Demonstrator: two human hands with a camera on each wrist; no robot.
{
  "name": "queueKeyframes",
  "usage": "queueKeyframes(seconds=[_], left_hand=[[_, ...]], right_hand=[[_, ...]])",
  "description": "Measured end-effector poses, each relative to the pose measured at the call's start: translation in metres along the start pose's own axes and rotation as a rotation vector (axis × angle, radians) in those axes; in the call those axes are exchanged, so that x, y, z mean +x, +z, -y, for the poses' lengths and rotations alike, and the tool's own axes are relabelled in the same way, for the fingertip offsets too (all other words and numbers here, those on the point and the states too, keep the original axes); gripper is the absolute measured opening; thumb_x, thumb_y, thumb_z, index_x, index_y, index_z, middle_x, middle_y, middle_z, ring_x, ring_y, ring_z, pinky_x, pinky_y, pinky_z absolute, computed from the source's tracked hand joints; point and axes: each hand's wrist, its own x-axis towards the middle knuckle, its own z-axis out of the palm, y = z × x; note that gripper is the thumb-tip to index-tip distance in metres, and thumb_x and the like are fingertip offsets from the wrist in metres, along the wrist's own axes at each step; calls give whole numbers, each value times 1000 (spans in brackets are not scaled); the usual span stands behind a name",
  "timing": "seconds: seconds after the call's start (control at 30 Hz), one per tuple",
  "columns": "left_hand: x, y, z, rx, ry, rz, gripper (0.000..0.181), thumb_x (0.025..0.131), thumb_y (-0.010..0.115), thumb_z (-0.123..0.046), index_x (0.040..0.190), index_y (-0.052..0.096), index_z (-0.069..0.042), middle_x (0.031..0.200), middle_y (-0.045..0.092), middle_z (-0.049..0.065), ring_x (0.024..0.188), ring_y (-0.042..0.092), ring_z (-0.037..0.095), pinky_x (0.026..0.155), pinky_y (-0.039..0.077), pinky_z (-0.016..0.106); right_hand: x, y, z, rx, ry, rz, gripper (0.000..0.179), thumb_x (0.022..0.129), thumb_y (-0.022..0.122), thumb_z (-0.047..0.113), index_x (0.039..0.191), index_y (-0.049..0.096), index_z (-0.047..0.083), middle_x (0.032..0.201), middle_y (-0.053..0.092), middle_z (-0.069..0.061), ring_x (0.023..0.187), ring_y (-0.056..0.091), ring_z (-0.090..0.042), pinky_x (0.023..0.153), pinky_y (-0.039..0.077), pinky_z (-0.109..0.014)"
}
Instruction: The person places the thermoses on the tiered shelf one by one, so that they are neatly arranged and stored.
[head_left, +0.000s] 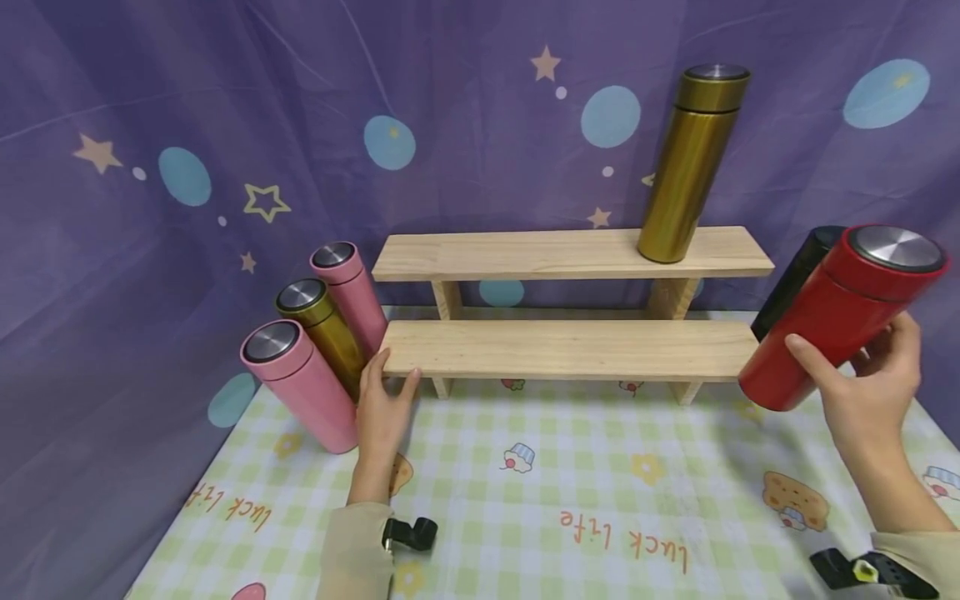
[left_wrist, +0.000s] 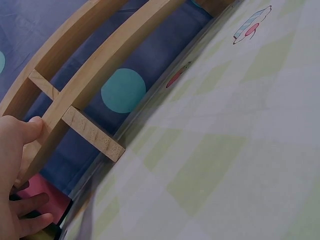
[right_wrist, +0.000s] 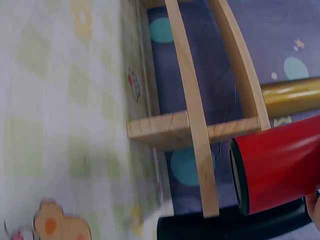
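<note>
My right hand (head_left: 870, 387) grips a red thermos bottle (head_left: 840, 312) by its lower half, tilted and lifted off the table at the right end of the shelf. In the right wrist view the red thermos (right_wrist: 280, 165) shows its dark base near the lower board's end. My left hand (head_left: 384, 417) rests at the left end of the lower wooden board (head_left: 570, 348), thumb on its front edge; the left wrist view shows the thumb (left_wrist: 32, 129) against the wood. A gold thermos (head_left: 686, 175) stands on the upper board (head_left: 517, 254), towards the right.
Left of the shelf stand a pink thermos (head_left: 311, 396), a gold thermos (head_left: 330, 333) and another pink thermos (head_left: 354, 292). Behind the red one is a black thermos (head_left: 787, 283). A checked cloth (head_left: 465, 467) covers the table; a purple curtain (head_left: 465, 75) hangs behind.
</note>
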Motion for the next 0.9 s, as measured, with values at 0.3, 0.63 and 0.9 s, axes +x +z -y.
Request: queueKeyframes(seconds=[0.3,0.63,0.9], left_hand=[[-1,1,0,3,-5,-2,72,93,63,-53,153,37,-22,158,31,4,137,40,33,106,32,60],[0,2,2,-1,0,-4,73,93,63,-54,153,36,-22,158,31,4,136,41,32,106,33,59],[1,1,2,8,8,-10,72,93,63,-53,153,37,-22,157,32,4,135,42,31,105,33,59]], right_hand=[[-6,27,9,276,6,52,74,71,75,-12,138,51,9,128,59,-8,112,56,-18,87,46,-19],[-11,56,21,309,40,106,71,73,77,-7,137,52,13,124,60,-6,108,58,-18,86,46,-19],[-14,79,33,327,22,141,68,74,78,-5,135,53,14,124,60,-5,110,56,-20,88,46,-22]])
